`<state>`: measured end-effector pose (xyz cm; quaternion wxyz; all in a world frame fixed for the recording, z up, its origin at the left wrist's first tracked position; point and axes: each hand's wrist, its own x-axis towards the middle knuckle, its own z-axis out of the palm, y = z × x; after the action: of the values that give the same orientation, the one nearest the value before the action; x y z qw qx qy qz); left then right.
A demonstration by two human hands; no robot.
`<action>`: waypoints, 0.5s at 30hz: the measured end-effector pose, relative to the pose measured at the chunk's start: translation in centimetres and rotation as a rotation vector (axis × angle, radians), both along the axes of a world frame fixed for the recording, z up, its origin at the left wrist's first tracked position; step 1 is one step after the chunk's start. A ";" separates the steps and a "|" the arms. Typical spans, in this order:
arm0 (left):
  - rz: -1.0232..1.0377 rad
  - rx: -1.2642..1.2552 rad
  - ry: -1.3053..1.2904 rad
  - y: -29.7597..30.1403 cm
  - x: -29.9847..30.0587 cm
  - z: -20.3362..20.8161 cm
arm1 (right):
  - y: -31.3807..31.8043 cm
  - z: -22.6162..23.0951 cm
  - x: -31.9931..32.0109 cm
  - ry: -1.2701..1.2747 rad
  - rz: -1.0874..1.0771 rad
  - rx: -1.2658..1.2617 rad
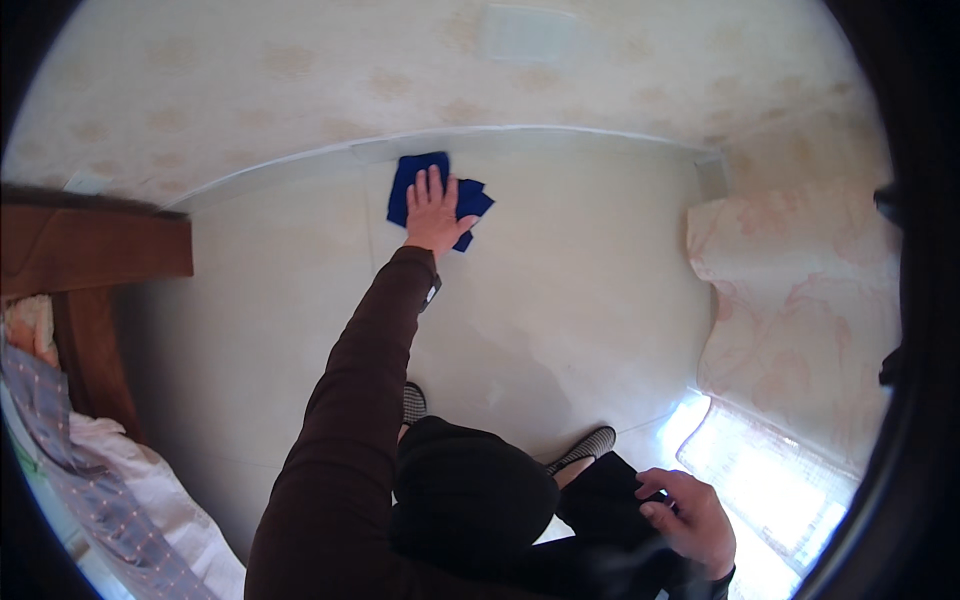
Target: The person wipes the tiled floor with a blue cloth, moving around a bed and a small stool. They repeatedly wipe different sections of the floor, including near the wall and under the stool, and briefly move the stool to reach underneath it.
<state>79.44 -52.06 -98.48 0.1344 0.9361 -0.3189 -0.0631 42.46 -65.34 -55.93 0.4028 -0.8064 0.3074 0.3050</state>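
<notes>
My left hand [432,212] lies flat on a dark blue cloth [405,182], with its fingers stretched out and a little apart. The cloth is spread unevenly on the pale floor [560,260], close to the foot of the wall, and its corners stick out past my hand. At the lower right, my right hand [692,520] hovers or rests by my black-trousered knee. Its thumb and forefinger are loosely bent with a gap between them, and I see nothing held there. The other fingers of that hand are partly hidden.
A patterned wall with a pale skirting [520,138] runs along the far side. On the left is a brown wooden bed frame [110,245] with checked bedding [95,480]. A flowered curtain [790,310] hangs at the right, above bright light. My checked slippers [590,447] stand below me.
</notes>
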 end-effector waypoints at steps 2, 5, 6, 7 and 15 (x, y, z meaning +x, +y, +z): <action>-0.169 -0.020 -0.032 -4.7 -2.4 0.2 | -0.1 0.5 -0.7 0.034 0.057 -0.045; -0.426 -0.064 -0.046 -9.4 -6.2 1.1 | -0.2 1.6 -1.0 -0.063 0.096 -0.027; -0.558 -0.080 -0.038 -10.6 -8.8 1.1 | -0.3 1.1 -2.0 -0.102 0.138 -0.043; -0.674 -0.102 -0.039 -11.3 -10.8 1.4 | -0.3 1.3 -2.0 -0.103 0.145 -0.058; -0.834 -0.176 0.014 -8.0 -15.5 2.1 | -1.5 1.6 -3.7 -0.157 0.232 -0.129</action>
<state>63.98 -60.09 -96.39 0.1788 0.7113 -0.6736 -0.0912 38.79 -66.80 -54.34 0.3349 -0.8822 0.1985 0.2650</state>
